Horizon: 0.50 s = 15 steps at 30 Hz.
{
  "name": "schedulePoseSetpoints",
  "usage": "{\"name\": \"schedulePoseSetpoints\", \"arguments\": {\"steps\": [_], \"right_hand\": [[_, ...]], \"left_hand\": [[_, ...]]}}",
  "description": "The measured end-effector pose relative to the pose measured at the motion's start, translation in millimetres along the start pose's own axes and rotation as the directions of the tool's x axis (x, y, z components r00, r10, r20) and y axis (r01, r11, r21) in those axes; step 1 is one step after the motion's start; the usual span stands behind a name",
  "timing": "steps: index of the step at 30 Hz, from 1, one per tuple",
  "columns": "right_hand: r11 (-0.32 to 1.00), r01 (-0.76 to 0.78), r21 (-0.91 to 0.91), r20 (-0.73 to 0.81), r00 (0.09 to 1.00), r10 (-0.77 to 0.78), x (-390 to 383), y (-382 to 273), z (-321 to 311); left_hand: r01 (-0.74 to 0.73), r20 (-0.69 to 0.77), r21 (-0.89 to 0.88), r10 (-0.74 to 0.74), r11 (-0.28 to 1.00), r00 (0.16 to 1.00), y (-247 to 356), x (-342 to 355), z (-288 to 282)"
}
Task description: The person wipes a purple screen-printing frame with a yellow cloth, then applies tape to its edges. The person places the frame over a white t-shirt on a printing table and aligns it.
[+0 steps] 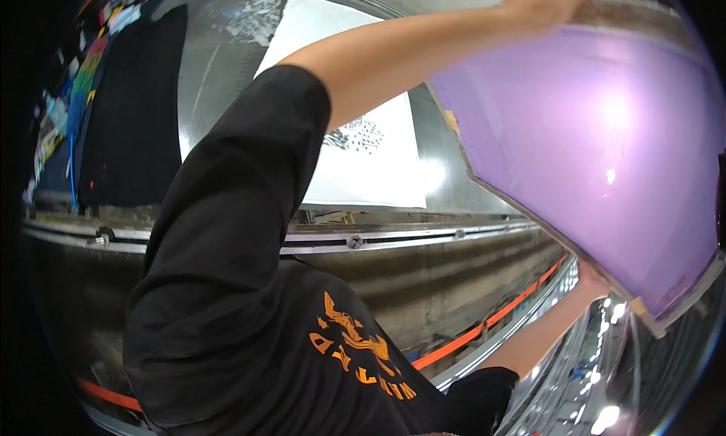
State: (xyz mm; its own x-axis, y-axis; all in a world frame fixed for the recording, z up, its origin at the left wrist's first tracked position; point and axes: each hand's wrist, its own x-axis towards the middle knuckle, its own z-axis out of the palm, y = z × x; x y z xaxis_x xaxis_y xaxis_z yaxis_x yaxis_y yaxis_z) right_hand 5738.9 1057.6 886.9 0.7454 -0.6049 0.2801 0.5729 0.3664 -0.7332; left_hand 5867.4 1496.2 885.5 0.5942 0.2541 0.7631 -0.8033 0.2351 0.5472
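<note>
A large screen printing frame (560,141) with a glossy purple mesh is held up, tilted, at the right. My left hand (548,1) is closed on its far edge, with the bare forearm stretched across the view. Lower down, my right hand (594,279) grips the near edge from below; its fingers are partly hidden by the frame. Left of the frame lies a flat white fabric piece (378,183) bearing a black speckled print (355,136). My left arm covers part of this fabric.
The white piece lies on a long grey printing table (484,198) edged by a metal rail (408,239). Farther left lies a black fabric piece (136,118). An orange strip (491,319) runs below the table. Shiny clear plastic sheeting (597,383) is at the lower right.
</note>
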Motion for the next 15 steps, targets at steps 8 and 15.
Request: {"name": "schedulePoseSetpoints", "arguments": {"steps": [8,15], "right_hand": [[0.965,0.055,0.256,0.073,0.994,-0.077,132,61,10],[0.960,0.120,0.254,0.473,0.850,-0.231,198,99,41]], "left_hand": [[0.849,0.183,-0.172,-0.830,0.500,0.527,26,-16,-43],[0.664,0.056,-0.426,-0.715,0.614,0.697,-34,-52,-54]]}}
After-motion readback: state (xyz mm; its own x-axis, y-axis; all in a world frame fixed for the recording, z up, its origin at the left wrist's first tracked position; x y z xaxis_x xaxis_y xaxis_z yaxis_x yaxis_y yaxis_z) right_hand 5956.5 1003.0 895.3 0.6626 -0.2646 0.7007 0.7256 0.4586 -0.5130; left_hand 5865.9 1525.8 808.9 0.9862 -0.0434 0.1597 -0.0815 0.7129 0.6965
